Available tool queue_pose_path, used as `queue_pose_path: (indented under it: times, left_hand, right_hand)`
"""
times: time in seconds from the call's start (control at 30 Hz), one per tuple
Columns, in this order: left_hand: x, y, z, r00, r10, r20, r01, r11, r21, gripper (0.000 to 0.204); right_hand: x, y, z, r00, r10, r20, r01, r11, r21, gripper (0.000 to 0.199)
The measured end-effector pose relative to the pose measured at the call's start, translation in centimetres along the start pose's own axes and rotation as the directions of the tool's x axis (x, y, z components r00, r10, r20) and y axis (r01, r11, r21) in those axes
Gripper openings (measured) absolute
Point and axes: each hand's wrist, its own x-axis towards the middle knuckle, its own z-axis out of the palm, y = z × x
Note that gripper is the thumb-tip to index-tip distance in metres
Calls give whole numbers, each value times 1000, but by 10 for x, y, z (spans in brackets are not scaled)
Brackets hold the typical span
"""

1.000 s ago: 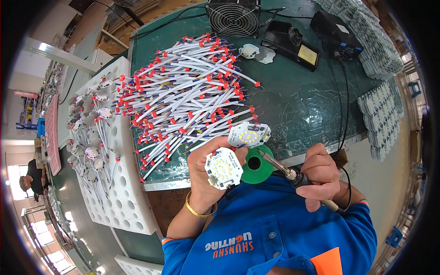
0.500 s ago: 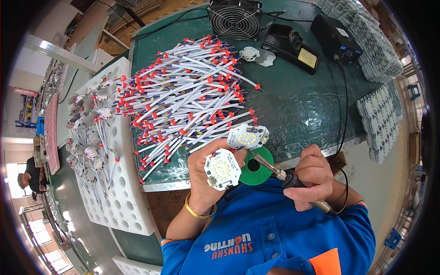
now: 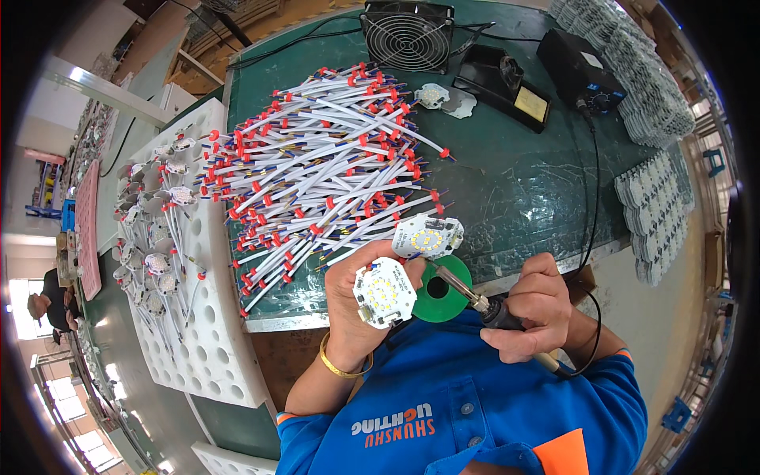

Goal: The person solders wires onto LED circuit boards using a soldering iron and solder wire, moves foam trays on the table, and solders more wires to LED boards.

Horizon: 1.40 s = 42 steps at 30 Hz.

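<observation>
My left hand (image 3: pixel 342 294) is closed around two white LED circuit boards. The nearer LED board (image 3: pixel 385 293) faces up in front of my fingers, covering some of them. Just beyond it is the farther LED board (image 3: pixel 428 237), tilted and also carrying a ring of yellow chips. My right hand (image 3: pixel 540 310) grips a soldering iron (image 3: pixel 502 315) by its dark handle. The iron's metal tip points left, close to the near edge of the farther board; whether it touches cannot be made out. Beneath the tip lies a green solder spool (image 3: pixel 459 305), partly covered by the nearer board.
A heap of white cables with red rings (image 3: pixel 317 174) covers the bench's left half. Left of it, a white foam tray (image 3: pixel 214 340) bears wired boards. Along the back stand a fan (image 3: pixel 407 39), an iron stand (image 3: pixel 491 79) and a black soldering station (image 3: pixel 578 67). Board stacks (image 3: pixel 655 210) sit right.
My right hand and the soldering iron have shifted slightly left and toward me. My left hand and both boards stay almost where they were.
</observation>
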Motion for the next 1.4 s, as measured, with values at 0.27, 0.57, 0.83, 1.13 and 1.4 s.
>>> queue_pose_path:
  times: [0.27, 0.57, 0.83, 1.13, 1.4]
  left_hand:
    - [1, -2, 0, 1000, 1, -11, -1, 1000, -23, 24]
    - [2, -2, 1, 1000, -6, -1, 6, 1000, -28, 25]
    - [4, -2, 1, 998, -56, -30, 54, 996, -73, 21]
    - [9, -1, 1, 994, -76, -81, 70, 995, -75, 13]
    - [14, 7, 0, 992, -123, 4, 122, 984, -132, 7]
  right_hand:
    - [-1, -1, -2, 999, 51, -8, -51, 996, 70, 31]
    - [0, 0, -3, 998, 60, -22, -57, 992, 115, 37]
    - [-4, 3, -1, 996, 92, -14, -90, 988, 128, 33]
    - [4, 1, 2, 975, 213, -60, -191, 947, 258, 32]
    - [19, 10, -9, 975, 185, -121, -147, 952, 270, 27]
